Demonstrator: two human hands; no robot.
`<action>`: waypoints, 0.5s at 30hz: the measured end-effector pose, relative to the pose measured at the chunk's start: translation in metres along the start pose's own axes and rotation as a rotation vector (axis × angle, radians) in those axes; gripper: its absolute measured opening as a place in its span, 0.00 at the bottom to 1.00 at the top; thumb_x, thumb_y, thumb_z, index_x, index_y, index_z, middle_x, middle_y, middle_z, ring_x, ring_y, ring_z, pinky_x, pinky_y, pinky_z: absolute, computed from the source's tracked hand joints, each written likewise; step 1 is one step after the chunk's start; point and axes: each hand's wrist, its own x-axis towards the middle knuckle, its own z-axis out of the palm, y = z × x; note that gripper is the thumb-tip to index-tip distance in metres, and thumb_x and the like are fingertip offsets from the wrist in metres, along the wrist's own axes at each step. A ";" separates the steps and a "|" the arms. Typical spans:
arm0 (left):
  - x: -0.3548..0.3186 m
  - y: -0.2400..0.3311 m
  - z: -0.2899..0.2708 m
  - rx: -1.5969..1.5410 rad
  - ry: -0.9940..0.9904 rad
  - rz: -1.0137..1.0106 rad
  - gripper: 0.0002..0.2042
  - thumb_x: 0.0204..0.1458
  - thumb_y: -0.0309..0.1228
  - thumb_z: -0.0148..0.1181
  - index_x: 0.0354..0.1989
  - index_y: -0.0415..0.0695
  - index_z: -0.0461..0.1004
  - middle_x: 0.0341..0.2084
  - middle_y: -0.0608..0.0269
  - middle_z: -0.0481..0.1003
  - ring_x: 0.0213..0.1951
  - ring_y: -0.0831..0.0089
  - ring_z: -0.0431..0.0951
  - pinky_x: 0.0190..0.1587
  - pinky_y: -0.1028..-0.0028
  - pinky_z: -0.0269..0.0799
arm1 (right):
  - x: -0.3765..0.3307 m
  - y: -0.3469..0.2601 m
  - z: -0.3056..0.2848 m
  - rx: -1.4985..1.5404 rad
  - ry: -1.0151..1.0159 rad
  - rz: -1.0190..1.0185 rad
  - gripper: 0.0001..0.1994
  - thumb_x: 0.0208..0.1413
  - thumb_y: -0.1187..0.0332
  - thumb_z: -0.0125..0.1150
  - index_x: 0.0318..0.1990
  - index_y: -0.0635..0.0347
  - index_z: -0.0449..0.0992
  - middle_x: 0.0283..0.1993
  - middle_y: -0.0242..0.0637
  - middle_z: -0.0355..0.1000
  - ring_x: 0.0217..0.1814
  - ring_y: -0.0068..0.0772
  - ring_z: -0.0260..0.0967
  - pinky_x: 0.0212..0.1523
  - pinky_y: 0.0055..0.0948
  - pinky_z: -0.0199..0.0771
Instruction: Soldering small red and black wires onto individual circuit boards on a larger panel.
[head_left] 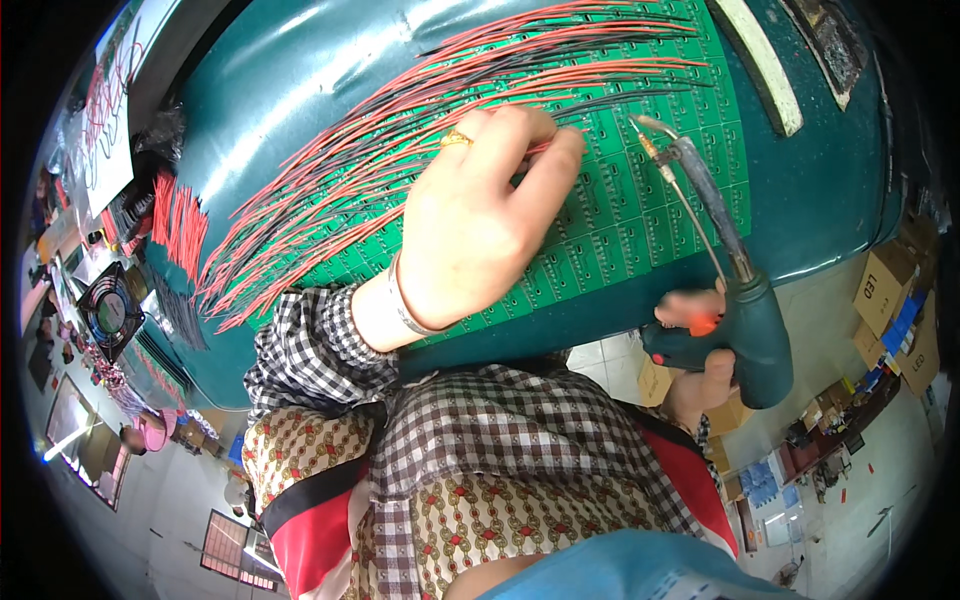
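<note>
A green panel of circuit boards (pixel 640 220) lies on a dark teal table (pixel 300 90), with many red and black wires (pixel 330 190) fanning out to the left from it. My left hand (pixel 480 220), with a gold ring and a wrist bangle, rests on the panel and pinches wires at its fingertips. My right hand (pixel 700 350) grips a teal soldering gun (pixel 745 320) with an orange trigger. The gun's metal tip (pixel 650 135) hovers over the boards just right of my left fingers.
A bundle of cut red wires (pixel 180 220) lies at the table's left end, near a small fan (pixel 110 310) and a white sheet (pixel 105 140). A pale strip (pixel 765 65) lies at the far right of the table. Cardboard boxes (pixel 890 300) stand on the floor to the right.
</note>
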 end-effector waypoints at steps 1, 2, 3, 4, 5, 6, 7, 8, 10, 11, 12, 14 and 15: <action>0.000 0.000 0.000 -0.003 0.005 0.001 0.15 0.39 0.24 0.60 0.40 0.39 0.77 0.34 0.61 0.70 0.33 0.67 0.72 0.34 0.73 0.71 | 0.000 0.002 -0.003 0.016 -0.004 -0.001 0.39 0.60 0.43 0.54 0.56 0.80 0.63 0.42 0.51 0.72 0.42 0.45 0.77 0.37 0.37 0.85; 0.000 -0.001 -0.001 -0.006 0.011 0.001 0.15 0.39 0.24 0.60 0.40 0.39 0.77 0.34 0.61 0.70 0.33 0.67 0.72 0.34 0.73 0.71 | 0.001 0.003 -0.005 0.031 -0.009 -0.002 0.40 0.60 0.43 0.53 0.59 0.80 0.61 0.44 0.53 0.72 0.43 0.46 0.77 0.36 0.36 0.86; 0.001 -0.001 -0.003 -0.002 0.016 0.004 0.15 0.39 0.24 0.60 0.40 0.39 0.77 0.34 0.61 0.70 0.33 0.67 0.72 0.34 0.73 0.71 | 0.001 0.003 -0.007 0.032 -0.011 -0.008 0.40 0.60 0.43 0.53 0.59 0.80 0.61 0.44 0.53 0.72 0.43 0.46 0.77 0.36 0.36 0.86; 0.000 -0.001 -0.007 -0.034 0.028 -0.021 0.15 0.39 0.20 0.62 0.40 0.40 0.78 0.33 0.62 0.72 0.32 0.67 0.73 0.32 0.73 0.71 | -0.001 0.004 -0.009 0.029 -0.013 -0.012 0.40 0.60 0.43 0.54 0.59 0.80 0.60 0.45 0.53 0.72 0.43 0.47 0.77 0.36 0.36 0.86; 0.000 0.000 -0.012 -0.066 0.040 -0.045 0.16 0.38 0.16 0.65 0.39 0.40 0.79 0.32 0.62 0.74 0.32 0.67 0.75 0.31 0.72 0.71 | -0.003 0.004 -0.009 0.024 -0.016 -0.017 0.41 0.60 0.42 0.54 0.60 0.80 0.59 0.46 0.54 0.72 0.44 0.47 0.77 0.37 0.37 0.85; 0.001 0.003 -0.017 -0.067 0.042 -0.041 0.16 0.38 0.16 0.65 0.39 0.40 0.79 0.32 0.62 0.74 0.32 0.67 0.75 0.31 0.72 0.71 | -0.003 0.001 -0.005 0.024 -0.013 -0.021 0.41 0.60 0.42 0.54 0.60 0.80 0.59 0.46 0.54 0.72 0.44 0.47 0.77 0.37 0.37 0.85; 0.003 0.010 -0.023 -0.074 0.072 -0.042 0.16 0.39 0.16 0.65 0.40 0.40 0.79 0.33 0.62 0.74 0.32 0.67 0.75 0.31 0.72 0.71 | -0.001 -0.006 -0.003 0.043 0.038 0.054 0.40 0.54 0.39 0.59 0.55 0.76 0.65 0.45 0.52 0.74 0.44 0.44 0.78 0.40 0.37 0.84; 0.005 0.014 -0.025 -0.082 0.102 -0.043 0.17 0.39 0.16 0.65 0.41 0.40 0.79 0.33 0.62 0.74 0.33 0.67 0.75 0.32 0.71 0.71 | -0.001 -0.011 -0.002 0.063 0.091 0.129 0.40 0.48 0.36 0.64 0.50 0.71 0.71 0.45 0.51 0.76 0.43 0.41 0.78 0.43 0.37 0.82; 0.007 0.014 -0.019 -0.064 0.048 -0.070 0.17 0.39 0.16 0.65 0.41 0.40 0.79 0.33 0.62 0.74 0.32 0.67 0.75 0.32 0.71 0.71 | 0.000 -0.008 -0.005 0.036 0.049 0.092 0.40 0.52 0.38 0.61 0.53 0.74 0.67 0.45 0.51 0.75 0.44 0.43 0.78 0.41 0.37 0.83; 0.008 0.012 -0.015 -0.041 -0.010 -0.097 0.16 0.39 0.16 0.65 0.41 0.41 0.80 0.33 0.62 0.74 0.32 0.68 0.75 0.31 0.72 0.71 | 0.001 -0.005 -0.007 0.015 0.005 0.057 0.40 0.56 0.40 0.58 0.57 0.77 0.64 0.46 0.52 0.73 0.45 0.46 0.77 0.39 0.37 0.84; 0.006 0.007 -0.007 -0.035 0.015 -0.090 0.16 0.39 0.16 0.65 0.40 0.40 0.80 0.32 0.63 0.75 0.31 0.69 0.75 0.29 0.73 0.71 | 0.003 -0.002 -0.008 -0.005 -0.039 0.023 0.41 0.59 0.42 0.54 0.60 0.80 0.60 0.46 0.52 0.72 0.45 0.48 0.77 0.37 0.36 0.85; 0.001 0.005 -0.002 -0.029 0.032 -0.066 0.16 0.39 0.20 0.63 0.41 0.40 0.79 0.32 0.63 0.73 0.30 0.70 0.73 0.30 0.73 0.71 | 0.000 0.000 -0.008 -0.010 -0.025 0.004 0.41 0.59 0.42 0.54 0.60 0.79 0.60 0.46 0.52 0.72 0.45 0.49 0.77 0.37 0.36 0.85; 0.000 0.004 0.000 -0.020 0.050 -0.043 0.16 0.39 0.23 0.61 0.41 0.39 0.78 0.32 0.64 0.71 0.29 0.71 0.71 0.30 0.74 0.70 | -0.001 0.001 -0.007 -0.012 -0.015 -0.017 0.41 0.59 0.42 0.55 0.60 0.79 0.60 0.46 0.52 0.72 0.45 0.49 0.76 0.38 0.36 0.85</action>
